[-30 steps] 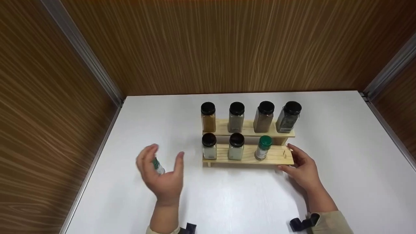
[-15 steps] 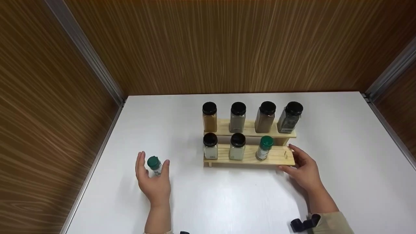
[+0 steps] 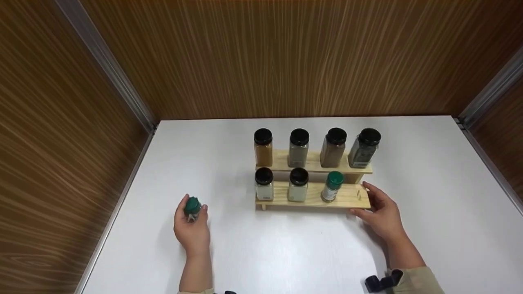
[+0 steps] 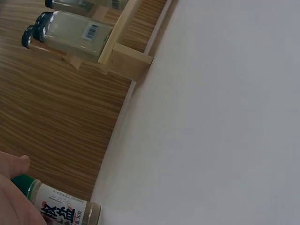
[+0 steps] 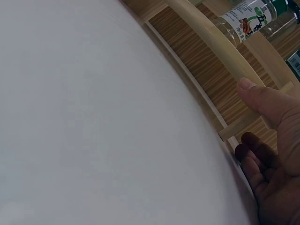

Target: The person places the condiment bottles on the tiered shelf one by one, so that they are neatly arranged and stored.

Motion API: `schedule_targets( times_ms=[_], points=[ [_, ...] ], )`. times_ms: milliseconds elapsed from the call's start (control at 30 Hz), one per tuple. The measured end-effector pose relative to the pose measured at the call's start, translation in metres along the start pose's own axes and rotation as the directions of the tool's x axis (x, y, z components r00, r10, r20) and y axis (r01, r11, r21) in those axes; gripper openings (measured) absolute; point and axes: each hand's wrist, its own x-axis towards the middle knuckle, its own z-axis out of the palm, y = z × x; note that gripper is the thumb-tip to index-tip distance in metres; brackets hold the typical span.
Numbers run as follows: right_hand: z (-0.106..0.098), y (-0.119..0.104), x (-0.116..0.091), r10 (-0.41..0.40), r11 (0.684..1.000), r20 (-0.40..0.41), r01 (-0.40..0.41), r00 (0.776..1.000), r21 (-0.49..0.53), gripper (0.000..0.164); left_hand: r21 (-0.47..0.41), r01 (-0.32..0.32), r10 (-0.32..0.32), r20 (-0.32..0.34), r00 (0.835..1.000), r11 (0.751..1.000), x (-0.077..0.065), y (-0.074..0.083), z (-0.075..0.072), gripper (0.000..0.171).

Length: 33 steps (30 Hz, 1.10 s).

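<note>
My left hand (image 3: 193,237) holds a small green-capped spice jar (image 3: 192,205) at the table's left side, thumb on one side and fingers on the other. The left wrist view shows the jar's white label (image 4: 58,202) with dark characters. At the right end of a two-step wooden spice rack (image 3: 350,197), my right hand (image 3: 384,215) grips the lower shelf. Its thumb presses the shelf's front edge in the right wrist view, the other fingers lower down by the rack's end. A second green-capped jar (image 3: 331,186) stands upright on that lower shelf.
Several black-capped jars stand on the rack, among them an orange-brown one (image 3: 263,148) and a dark one (image 3: 365,148) on the upper step, and a pale one (image 3: 298,184) below. Wood-grain panels (image 3: 261,57) enclose the white table (image 3: 278,253) at the back and sides.
My left hand moved left and slightly down, then closed its fingers and thumb around the green-capped jar. My right hand and the rack stay in place.
</note>
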Motion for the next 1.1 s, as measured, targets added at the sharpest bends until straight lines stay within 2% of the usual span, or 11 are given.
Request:
schedule_targets(
  times_ms=[167, 367, 533, 800, 933, 1100],
  points=[
    [0.0005, -0.0018, -0.0014, -0.021, 1.0, -0.005, 0.021, 1.0, 0.016, 0.091, -0.054, 0.03, -0.03, 0.0, 1.0, 0.998, 0.0009, -0.0042, -0.0008, 0.064],
    [0.0007, -0.0016, -0.0021, -0.021, 0.999, -0.008, 0.022, 1.0, 0.025, 0.09, -0.056, 0.06, -0.059, 0.018, 0.998, 0.997, 0.0027, -0.0088, -0.0032, 0.061],
    [-0.0002, -0.0023, -0.0024, -0.006, 1.0, 0.0, 0.006, 1.0, 0.03, 0.092, -0.045, 0.055, -0.054, 0.026, 0.998, 0.997, 0.0032, -0.0097, -0.0041, 0.06],
    [-0.0009, -0.0005, -0.0018, 0.007, 1.0, 0.006, -0.007, 1.0, 0.015, 0.091, 0.009, 0.091, -0.091, 0.039, 0.995, 0.996, 0.0044, -0.0086, -0.0039, 0.059],
    [-0.001, -0.0004, -0.0017, 0.019, 1.0, 0.01, -0.019, 1.0, -0.01, 0.091, 0.041, 0.074, -0.076, 0.065, 0.995, 0.996, 0.0006, -0.0075, -0.0032, 0.058],
    [-0.0009, -0.001, -0.0019, 0.018, 1.0, 0.01, -0.018, 1.0, -0.012, 0.091, 0.074, 0.012, -0.018, 0.082, 0.996, 0.997, -0.0051, -0.0006, -0.0011, 0.058]
  ],
)
